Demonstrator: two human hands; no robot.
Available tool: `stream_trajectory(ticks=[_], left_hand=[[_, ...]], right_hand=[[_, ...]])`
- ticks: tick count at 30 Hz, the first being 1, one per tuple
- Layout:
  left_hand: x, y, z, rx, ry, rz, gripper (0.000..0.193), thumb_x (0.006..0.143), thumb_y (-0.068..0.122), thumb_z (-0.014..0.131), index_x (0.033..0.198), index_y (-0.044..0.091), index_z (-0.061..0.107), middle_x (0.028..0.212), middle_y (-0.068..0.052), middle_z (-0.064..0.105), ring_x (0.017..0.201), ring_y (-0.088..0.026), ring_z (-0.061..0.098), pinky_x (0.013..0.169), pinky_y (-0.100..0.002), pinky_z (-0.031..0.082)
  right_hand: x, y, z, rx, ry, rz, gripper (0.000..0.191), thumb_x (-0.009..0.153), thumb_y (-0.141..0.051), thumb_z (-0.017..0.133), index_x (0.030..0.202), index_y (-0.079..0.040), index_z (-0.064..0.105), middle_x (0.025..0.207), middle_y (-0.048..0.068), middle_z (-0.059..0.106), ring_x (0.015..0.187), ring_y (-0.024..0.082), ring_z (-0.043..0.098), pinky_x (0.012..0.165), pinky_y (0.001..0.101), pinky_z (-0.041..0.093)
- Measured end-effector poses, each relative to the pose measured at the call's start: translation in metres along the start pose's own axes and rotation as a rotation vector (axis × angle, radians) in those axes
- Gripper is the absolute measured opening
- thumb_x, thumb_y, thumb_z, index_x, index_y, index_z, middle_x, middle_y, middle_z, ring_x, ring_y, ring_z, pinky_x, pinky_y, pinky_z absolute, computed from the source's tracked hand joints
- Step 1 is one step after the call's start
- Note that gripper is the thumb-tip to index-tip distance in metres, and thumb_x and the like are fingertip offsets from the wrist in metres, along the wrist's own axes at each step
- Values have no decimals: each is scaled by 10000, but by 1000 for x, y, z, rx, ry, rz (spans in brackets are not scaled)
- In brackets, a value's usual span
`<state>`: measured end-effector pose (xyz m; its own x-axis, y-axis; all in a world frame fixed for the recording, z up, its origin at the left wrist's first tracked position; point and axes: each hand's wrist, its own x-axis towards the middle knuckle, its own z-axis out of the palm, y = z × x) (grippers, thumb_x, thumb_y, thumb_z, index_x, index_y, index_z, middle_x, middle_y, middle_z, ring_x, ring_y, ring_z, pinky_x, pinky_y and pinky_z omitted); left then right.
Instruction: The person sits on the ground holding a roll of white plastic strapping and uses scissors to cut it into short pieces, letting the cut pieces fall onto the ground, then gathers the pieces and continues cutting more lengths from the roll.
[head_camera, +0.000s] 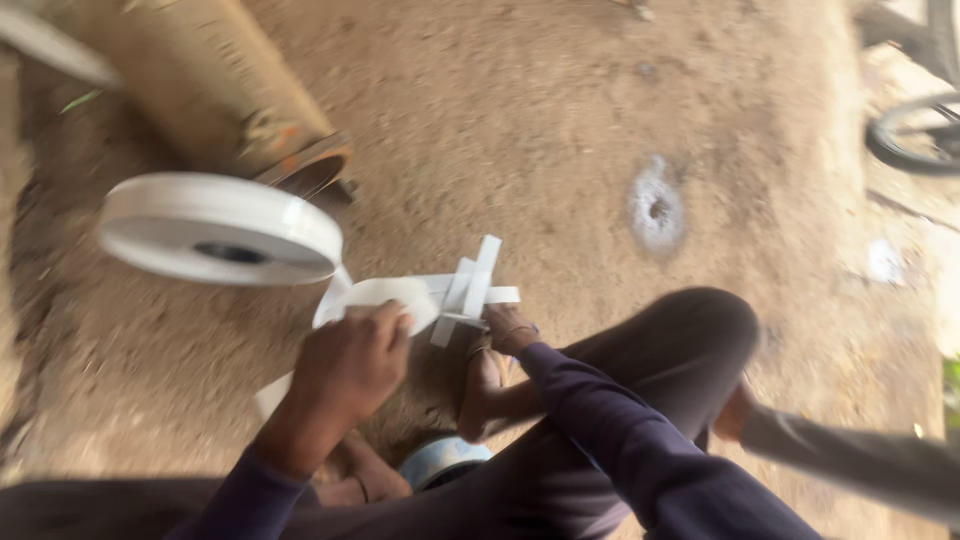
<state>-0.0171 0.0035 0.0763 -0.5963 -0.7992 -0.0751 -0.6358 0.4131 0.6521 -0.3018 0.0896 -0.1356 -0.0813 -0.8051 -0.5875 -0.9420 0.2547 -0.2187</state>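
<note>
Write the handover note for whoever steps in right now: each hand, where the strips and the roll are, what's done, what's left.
Left hand: closed on a wide white strip, holding it up over the dirt ground.
Right hand: pinching the small cross of woven white strips from its right side.
White roll: up at the left, a strip running from it down toward the left hand. The picture is blurred, so what carries the roll cannot be told.
Done: a few strips already crossed into a small star-like piece.
Left: apparently most of the weave; only that small piece exists.
Nearby: a tan pipe behind the roll, a bicycle wheel far right.
</note>
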Motion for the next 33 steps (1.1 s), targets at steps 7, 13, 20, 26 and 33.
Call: stream_trajectory(ticks=[7,13,20,26,33], left_hand=[[6,-4,-14,101,-155,-197,351,1004,414,438,1065,178,692,801,-171,754,804,-410,738,697,-533,596],[10,-7,-26,214,-152,-180,427,1017,439,420,1288,201,648,816,-165,772,807,-404,756,716,-538,605],[9,3,-25,218,-137,-146,385,1013,434,428,1217,202,658,815,-152,768,808,-396,758,704,-528,619],[10,7,-23,209,-169,-149,342,1022,432,434,1131,202,664,774,-138,763,809,-397,754,700,-536,612],[11,9,-25,212,-166,-144,331,1021,428,441,1099,196,663,760,-143,758,802,-399,752,688,-535,611]], right_hand=[[-8,-12,-8,-46,65,-43,340,870,-2,624,1191,-107,666,1281,106,623,1211,374,569,1006,462,516],[-18,-15,-18,-75,-15,56,537,792,-1,686,1290,-161,564,1357,105,508,1266,447,431,1039,496,422],[-24,-11,-9,61,178,157,489,910,-90,702,1352,-66,496,1291,272,524,1124,437,631,930,488,566],[-24,-13,-11,46,139,341,649,809,-127,815,1358,-60,475,1323,243,508,1208,425,554,941,474,546],[-25,-18,-24,-96,77,276,609,820,-116,761,1379,-158,523,1369,137,549,1326,390,451,1071,534,395]])
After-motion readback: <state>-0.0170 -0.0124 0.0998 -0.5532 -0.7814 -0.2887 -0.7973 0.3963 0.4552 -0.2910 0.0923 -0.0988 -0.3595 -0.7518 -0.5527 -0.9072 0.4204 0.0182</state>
